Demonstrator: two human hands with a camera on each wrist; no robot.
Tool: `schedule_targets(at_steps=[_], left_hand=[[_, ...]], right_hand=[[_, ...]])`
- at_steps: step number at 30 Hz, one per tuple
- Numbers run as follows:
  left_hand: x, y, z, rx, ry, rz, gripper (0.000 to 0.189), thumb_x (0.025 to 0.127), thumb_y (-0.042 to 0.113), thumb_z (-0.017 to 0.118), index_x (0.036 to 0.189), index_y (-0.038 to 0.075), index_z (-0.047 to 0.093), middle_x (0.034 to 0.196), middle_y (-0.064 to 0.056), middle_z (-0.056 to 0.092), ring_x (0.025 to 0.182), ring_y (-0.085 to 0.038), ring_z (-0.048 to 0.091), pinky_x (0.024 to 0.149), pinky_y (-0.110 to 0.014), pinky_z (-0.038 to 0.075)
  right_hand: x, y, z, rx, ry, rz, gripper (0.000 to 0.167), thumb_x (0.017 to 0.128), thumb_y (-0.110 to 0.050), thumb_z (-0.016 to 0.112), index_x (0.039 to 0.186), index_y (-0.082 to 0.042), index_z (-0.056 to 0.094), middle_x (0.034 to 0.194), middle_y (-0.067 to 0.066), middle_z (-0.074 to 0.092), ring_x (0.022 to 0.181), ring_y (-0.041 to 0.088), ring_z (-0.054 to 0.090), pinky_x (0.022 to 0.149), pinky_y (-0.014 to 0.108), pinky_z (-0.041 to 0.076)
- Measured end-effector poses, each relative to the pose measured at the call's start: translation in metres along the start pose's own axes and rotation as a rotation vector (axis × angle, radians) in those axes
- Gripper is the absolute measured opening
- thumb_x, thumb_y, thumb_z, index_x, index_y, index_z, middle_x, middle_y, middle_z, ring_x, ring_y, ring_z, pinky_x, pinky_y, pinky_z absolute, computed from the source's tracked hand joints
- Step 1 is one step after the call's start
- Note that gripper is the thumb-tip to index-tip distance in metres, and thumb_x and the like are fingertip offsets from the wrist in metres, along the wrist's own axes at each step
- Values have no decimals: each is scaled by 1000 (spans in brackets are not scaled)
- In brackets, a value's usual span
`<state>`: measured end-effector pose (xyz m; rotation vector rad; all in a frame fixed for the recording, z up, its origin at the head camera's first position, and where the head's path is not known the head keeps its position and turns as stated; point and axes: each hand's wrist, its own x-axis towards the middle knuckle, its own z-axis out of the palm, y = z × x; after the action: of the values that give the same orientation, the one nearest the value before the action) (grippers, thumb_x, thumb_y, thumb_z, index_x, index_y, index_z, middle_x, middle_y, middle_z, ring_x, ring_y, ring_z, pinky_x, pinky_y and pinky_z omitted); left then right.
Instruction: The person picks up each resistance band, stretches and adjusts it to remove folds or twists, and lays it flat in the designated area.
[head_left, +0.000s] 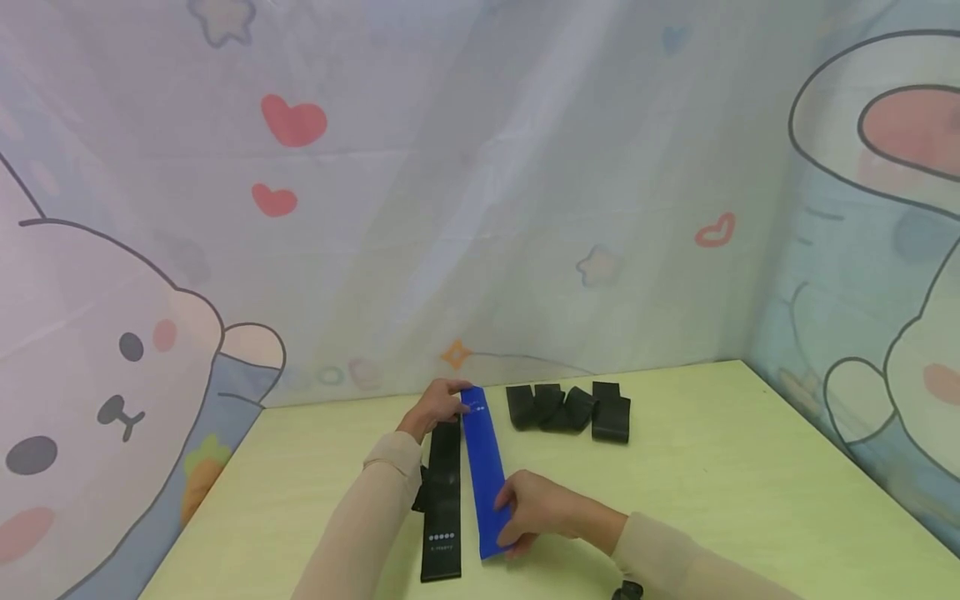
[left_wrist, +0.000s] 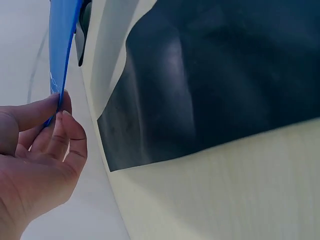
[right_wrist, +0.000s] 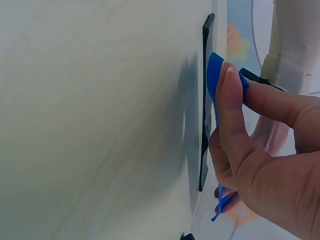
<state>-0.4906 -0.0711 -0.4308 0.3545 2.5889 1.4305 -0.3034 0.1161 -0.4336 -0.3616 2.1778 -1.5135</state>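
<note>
A flat blue resistance band (head_left: pixel 486 467) is stretched lengthwise between both hands, with small white print near its far end. My left hand (head_left: pixel 438 403) pinches that far end between thumb and fingers; the left wrist view shows the pinch on the blue band (left_wrist: pixel 61 45) edge-on. At the near end, my right hand (head_left: pixel 542 507) pinches the band, thumb on one face and fingers partly hidden. In the right wrist view the blue band (right_wrist: pixel 215 75) bends at the fingertips. Just left lies a black resistance band (head_left: pixel 442 492), flat, printed with white dots and "X-Heavy".
Several folded or curled black bands (head_left: pixel 566 408) lie at the back of the pale yellow table (head_left: pixel 697 475), right of the blue band. A dark piece (head_left: pixel 420 492) shows beside the left forearm. A patterned cloth backdrop (head_left: pixel 480 208) stands behind the table.
</note>
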Motion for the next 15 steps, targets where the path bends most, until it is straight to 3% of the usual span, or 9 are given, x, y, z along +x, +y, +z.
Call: schedule_targets(at_steps=[8,15], left_hand=[[3,-8,6,19,56,6,49,87,-12,67,134,-3,61,141,-27,52,111,-37,65,83,-44,58],[5,-17,10,57,58,25,50,82,-16,67,131,-6,62,139,-27,54,102,-34,68,76,-42,59]], right_hand=[[4,-3,9,-6,11,21,34,73,18,75,102,8,60,80,23,59,60,29,71,56,34,60],[7,-4,15,-14,-1,63,31,75,18,74,100,8,60,83,22,61,59,26,70,56,33,59]])
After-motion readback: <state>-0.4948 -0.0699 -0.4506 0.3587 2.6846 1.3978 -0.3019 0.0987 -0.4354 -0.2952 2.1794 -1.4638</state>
